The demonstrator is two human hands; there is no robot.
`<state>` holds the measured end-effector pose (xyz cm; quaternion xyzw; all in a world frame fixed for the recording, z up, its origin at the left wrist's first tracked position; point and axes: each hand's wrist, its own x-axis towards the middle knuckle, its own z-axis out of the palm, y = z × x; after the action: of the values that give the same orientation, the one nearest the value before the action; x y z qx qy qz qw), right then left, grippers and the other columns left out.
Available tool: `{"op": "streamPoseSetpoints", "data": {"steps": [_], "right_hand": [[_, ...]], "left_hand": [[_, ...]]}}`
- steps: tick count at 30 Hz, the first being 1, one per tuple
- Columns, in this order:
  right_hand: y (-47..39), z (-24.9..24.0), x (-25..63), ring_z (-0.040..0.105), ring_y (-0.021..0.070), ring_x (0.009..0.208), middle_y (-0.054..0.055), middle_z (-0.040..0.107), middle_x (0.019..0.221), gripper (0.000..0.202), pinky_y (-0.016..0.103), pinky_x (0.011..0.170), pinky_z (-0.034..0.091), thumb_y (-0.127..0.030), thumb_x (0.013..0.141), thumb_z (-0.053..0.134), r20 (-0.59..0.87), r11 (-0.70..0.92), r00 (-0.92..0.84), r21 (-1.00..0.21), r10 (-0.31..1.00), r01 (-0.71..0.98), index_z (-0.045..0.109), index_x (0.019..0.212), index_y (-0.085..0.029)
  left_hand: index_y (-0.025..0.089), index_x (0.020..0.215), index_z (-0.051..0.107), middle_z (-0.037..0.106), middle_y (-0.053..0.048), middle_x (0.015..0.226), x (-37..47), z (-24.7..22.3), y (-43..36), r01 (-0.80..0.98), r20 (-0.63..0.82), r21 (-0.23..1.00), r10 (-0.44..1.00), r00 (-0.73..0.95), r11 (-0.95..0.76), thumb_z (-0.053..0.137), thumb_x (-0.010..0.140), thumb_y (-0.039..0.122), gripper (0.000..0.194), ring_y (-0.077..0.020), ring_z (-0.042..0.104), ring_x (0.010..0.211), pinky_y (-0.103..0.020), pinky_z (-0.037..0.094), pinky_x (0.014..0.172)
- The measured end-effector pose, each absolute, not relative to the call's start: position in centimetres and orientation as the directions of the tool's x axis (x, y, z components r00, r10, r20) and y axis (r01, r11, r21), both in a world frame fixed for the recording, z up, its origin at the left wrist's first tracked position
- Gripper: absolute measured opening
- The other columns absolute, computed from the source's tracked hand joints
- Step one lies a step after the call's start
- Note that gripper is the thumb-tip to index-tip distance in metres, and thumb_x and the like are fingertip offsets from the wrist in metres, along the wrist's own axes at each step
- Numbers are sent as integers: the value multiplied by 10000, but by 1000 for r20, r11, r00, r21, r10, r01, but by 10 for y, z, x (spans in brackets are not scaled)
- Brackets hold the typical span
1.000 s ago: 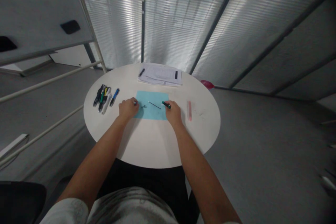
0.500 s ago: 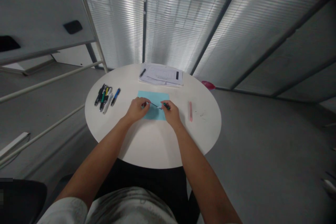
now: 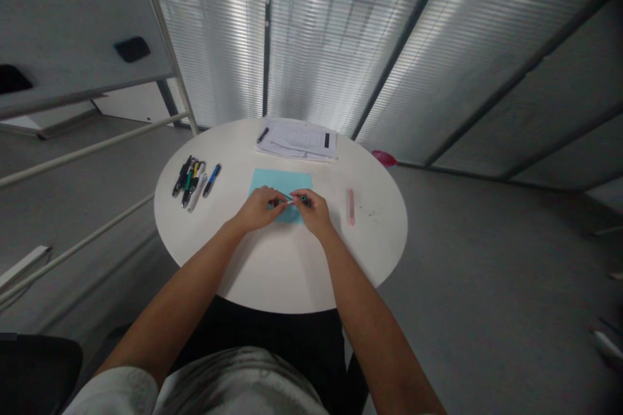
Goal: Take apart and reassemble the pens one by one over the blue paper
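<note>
Over a light-blue sheet [image 3: 272, 177] at the table's middle, my two hands come together, fingertips nearly touching. Closed in a pinch, my left hand [image 3: 260, 209] holds one end of a thin dark rod [image 3: 287, 196] that looks like a pen refill. My right hand [image 3: 315, 213] is closed on a dark pen barrel [image 3: 304, 200] with a green end. A small whitish piece [image 3: 291, 202] shows between the fingertips; what it is I cannot make out.
On the round white table [image 3: 287, 272], several pens [image 3: 189, 181] lie at the left beside a blue pen [image 3: 212, 180]. Stacked papers [image 3: 296, 139] are at the back. A clear case with a pink strip [image 3: 351, 207] and small dark bits [image 3: 374, 213] sit at the right.
My left hand has moved right and my right hand slightly left, closing the gap between them. Less of the thin rod shows now.
</note>
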<state>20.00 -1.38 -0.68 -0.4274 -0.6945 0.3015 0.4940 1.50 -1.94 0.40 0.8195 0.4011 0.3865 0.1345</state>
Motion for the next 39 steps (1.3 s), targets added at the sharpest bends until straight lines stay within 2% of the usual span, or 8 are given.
{"op": "streamPoseSetpoints", "data": {"steps": [6, 11, 14, 22, 26, 33, 39], "right_hand": [[-14, -7, 200, 623, 170, 756, 33, 688, 798, 224, 302, 741, 475, -358, 815, 566, 396, 428, -164, -852, 903, 300, 689, 900, -191], [-12, -13, 201, 637, 178, 866, 32, 705, 921, 207, 320, 827, 486, -320, 819, 545, 419, 472, -218, -788, 881, 396, 688, 926, -218], [-12, -15, 202, 643, 173, 872, 28, 705, 938, 213, 311, 819, 493, -297, 830, 534, 423, 481, -230, -761, 877, 436, 683, 965, -227], [-15, -11, 202, 635, 176, 898, 44, 698, 1010, 309, 305, 833, 492, -471, 859, 548, 469, 488, -176, -713, 866, 502, 679, 1006, -232], [-16, -9, 203, 643, 182, 907, 36, 696, 1064, 363, 311, 818, 493, -514, 871, 522, 431, 447, -166, -709, 887, 546, 656, 1085, -253], [-18, -11, 209, 663, 187, 749, 5, 718, 884, 374, 298, 692, 486, -551, 900, 447, 396, 360, -111, -640, 912, 679, 633, 1123, -315], [-22, -11, 207, 655, 188, 749, 0, 718, 911, 345, 317, 730, 495, -496, 888, 494, 401, 365, -134, -583, 906, 725, 617, 1163, -327]], "left_hand": [[189, 887, 695, 686, -41, 792, 16, 2, -19, 553, 480, 588, 805, 349, -591, 559, 855, 344, 209, -159, 581, 726, -298, 449, 711], [191, 933, 671, 676, -38, 797, 17, 1, -20, 514, 433, 698, 866, 251, -499, 527, 864, 345, 223, -153, 593, 719, -282, 461, 679], [190, 921, 657, 674, -28, 801, 19, 1, -20, 473, 429, 737, 875, 226, -483, 520, 866, 346, 215, -145, 596, 718, -273, 462, 683], [185, 891, 636, 665, -19, 795, 19, -6, -15, 428, 445, 776, 883, 149, -463, 544, 849, 338, 184, -132, 588, 684, -259, 455, 654], [188, 891, 637, 665, -17, 802, 19, -5, -15, 430, 440, 778, 886, 148, -458, 541, 847, 333, 179, -130, 587, 688, -260, 455, 656], [181, 900, 621, 679, -30, 815, 18, -4, -13, 395, 425, 810, 898, 114, -434, 530, 850, 347, 196, -138, 601, 696, -268, 464, 656], [186, 879, 614, 680, -31, 819, 19, -6, -11, 376, 407, 833, 910, 80, -406, 528, 838, 325, 168, -140, 611, 698, -267, 473, 645]]}}
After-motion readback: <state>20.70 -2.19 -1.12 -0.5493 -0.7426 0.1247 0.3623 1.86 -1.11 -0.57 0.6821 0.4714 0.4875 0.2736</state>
